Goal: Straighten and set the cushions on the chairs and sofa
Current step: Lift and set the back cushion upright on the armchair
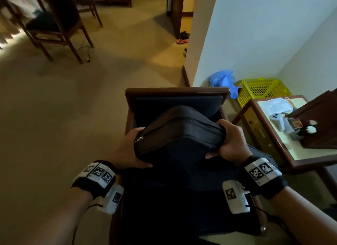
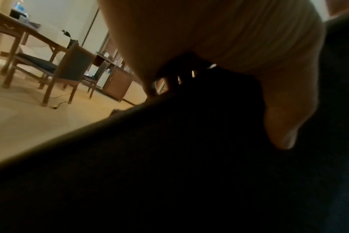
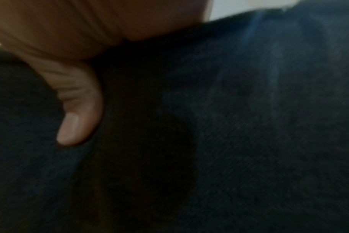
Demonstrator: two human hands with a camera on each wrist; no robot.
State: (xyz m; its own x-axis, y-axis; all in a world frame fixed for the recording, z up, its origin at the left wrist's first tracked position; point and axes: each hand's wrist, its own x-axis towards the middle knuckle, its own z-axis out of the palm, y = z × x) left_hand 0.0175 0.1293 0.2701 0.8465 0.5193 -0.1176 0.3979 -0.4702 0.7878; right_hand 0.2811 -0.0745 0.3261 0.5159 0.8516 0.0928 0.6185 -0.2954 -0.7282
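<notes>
While the dining chair (image 1: 52, 25) stood well apart at the far left, work centred on the wooden armchair (image 1: 177, 91) in the foreground. The left hand (image 1: 127, 149) was clamped on the near left corner of the dark zippered cushion (image 1: 180, 129), thumb underneath and fingers curled over the zip edge. The cushion was held tilted, its far edge down in the seat against the back cushion (image 1: 177, 103) and its near edge raised above the seat. The right hand (image 1: 231, 142) gripped the near right corner likewise; its wrist view showed only the thumb (image 3: 78, 113) pressed into dark fabric. To the right stood a side table (image 1: 299, 153), with a yellow basket (image 1: 262, 89) and a blue bag (image 1: 222, 79) behind it. The step in hand appeared to be seating this cushion. The next move probably called for lowering the near edge evenly, squaring it between the arms, then pressing it flat.
</notes>
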